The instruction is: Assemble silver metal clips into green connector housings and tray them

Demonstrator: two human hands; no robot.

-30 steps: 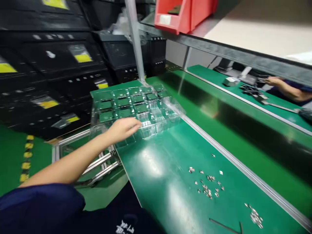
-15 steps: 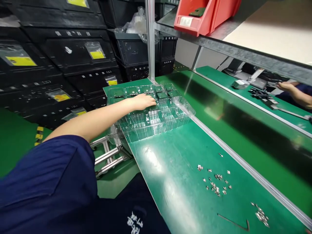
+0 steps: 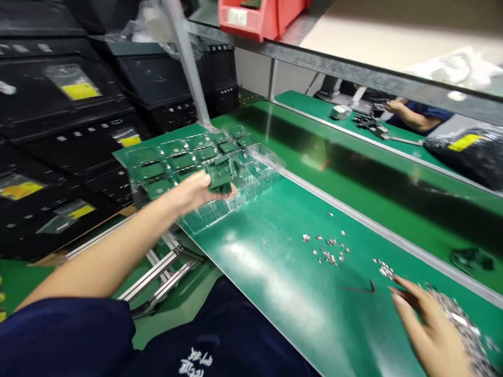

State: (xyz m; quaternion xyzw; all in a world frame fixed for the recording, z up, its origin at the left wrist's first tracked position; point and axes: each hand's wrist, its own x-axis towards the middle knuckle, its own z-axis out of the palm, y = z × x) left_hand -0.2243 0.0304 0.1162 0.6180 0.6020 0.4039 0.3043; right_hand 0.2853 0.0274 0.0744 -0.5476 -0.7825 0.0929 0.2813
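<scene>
one head-worn view looks forward and down, from near above, along the green bench (image 3: 267, 243).

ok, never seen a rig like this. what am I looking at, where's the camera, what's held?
No machine here: these are a person's bare hands, seen from a camera on their head, looking forward and down. The left hand grips at least one green part, above a clear plastic tray with more green pieces in its compartments. On the green bench lie small metal pieces and a bent rod. The right hand is beside more metal bits; whether it holds any is unclear.
</scene>
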